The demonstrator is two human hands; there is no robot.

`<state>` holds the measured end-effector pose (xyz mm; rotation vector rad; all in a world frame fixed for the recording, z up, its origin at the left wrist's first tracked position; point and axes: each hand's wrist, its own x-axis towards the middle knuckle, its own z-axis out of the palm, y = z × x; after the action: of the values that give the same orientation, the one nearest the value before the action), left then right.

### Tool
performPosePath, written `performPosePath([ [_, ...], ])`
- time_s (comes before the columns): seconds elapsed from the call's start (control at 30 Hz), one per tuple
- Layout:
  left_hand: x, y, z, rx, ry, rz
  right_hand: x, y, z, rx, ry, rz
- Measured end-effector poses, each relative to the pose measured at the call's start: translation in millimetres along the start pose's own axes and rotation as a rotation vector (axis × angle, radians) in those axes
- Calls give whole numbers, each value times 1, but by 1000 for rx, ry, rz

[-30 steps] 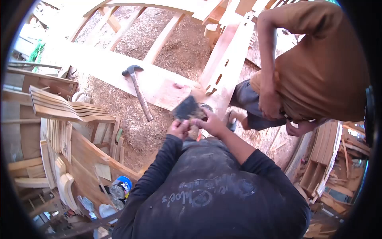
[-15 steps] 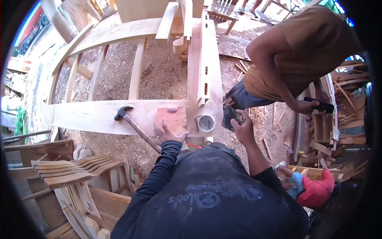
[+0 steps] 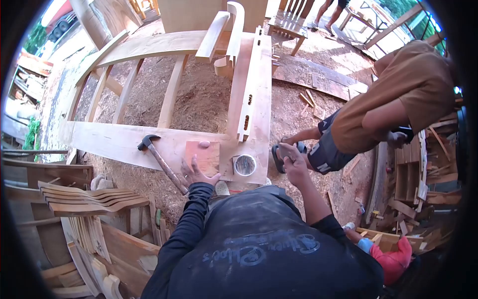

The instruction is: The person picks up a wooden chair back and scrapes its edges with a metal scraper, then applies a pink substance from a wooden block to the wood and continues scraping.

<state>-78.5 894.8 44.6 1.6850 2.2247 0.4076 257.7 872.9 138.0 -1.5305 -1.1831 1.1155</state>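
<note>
My left hand (image 3: 198, 173) lies with fingers spread over the lower left part of a reddish square sheet (image 3: 205, 158) on the pale wooden plank. A small pale rounded lump (image 3: 204, 144) sits at the sheet's top edge. Left of this hand rests a claw hammer (image 3: 158, 160), its handle reaching close to my wrist. My right hand (image 3: 296, 168) is raised past the plank's right end, closed on a flat dark piece, which is now mostly hidden. Between my hands stands a round white-rimmed container (image 3: 244, 165) with dull grey contents.
The plank (image 3: 114, 144) belongs to a large slatted wooden frame. A slotted wooden bar (image 3: 249, 99) lies along its right side. At right, a person in a brown shirt (image 3: 398, 104) stands close by. Curved slatted woodwork (image 3: 94, 197) is at lower left; another person in red (image 3: 393, 261) is at lower right.
My view has shifted, so the plank and things on it appear lower and further left. My right hand has turned, hiding most of the dark piece. The brown-shirted person has stepped back to the right.
</note>
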Motion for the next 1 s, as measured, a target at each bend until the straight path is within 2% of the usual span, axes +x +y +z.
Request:
performPosePath([
  [0.03, -6, 4, -3, -4, 16, -12, 11, 1, -8, -198, -105, -172],
  [0.07, -16, 8, -2, -17, 57, -27, 19, 1, -14, -222, -162, -239],
  [0.17, -53, 21, 2, -226, 82, -148, 38, 1, -36, -223, -348, -185],
  [0.2, -70, 35, 1, -147, 157, -145, 44, 4, -43, -232, -364, -193],
  [0.3, -114, 64, 15, -113, 358, 3, 63, 21, -71, -335, -422, -169],
  [0.4, -149, 94, 32, -440, 223, -72, 68, 28, -94, -298, -432, -41],
  [0.5, -146, 103, 39, -681, -231, -198, 83, 40, -117, -392, -449, 44],
  [0.53, -138, 114, 35, -543, -137, -21, 86, 58, -127, -461, -446, 77],
  [0.63, -104, 127, 41, -490, -189, 113, 74, 135, -166, -651, -351, 214],
  [0.7, -79, 153, 28, -535, -245, 157, 40, 181, -206, -677, -247, 429],
  [0.73, -66, 148, 43, -544, -186, 280, 11, 237, -224, -688, -129, 588],
  [0.8, -43, 164, 46, -524, -184, 358, -42, 265, -260, -831, -156, 721],
  [0.83, -35, 171, 49, -527, -177, 350, -69, 294, -280, -806, -182, 717],
  [0.87, -32, 180, 53, -591, -191, 280, -94, 317, -289, -768, -98, 847],
  [0.9, -29, 197, 49, -656, -216, 200, -112, 299, -296, -628, -3, 800],
  [0.93, -26, 212, 52, -674, -212, 165, -118, 318, -303, -667, 26, 930],
  [0.97, -23, 230, 57, -691, -204, 122, -129, 379, -313, -569, 130, 923],
  [1.0, -19, 253, 61, -665, -212, 139, -116, 360, -322, -764, 7, 967],
])
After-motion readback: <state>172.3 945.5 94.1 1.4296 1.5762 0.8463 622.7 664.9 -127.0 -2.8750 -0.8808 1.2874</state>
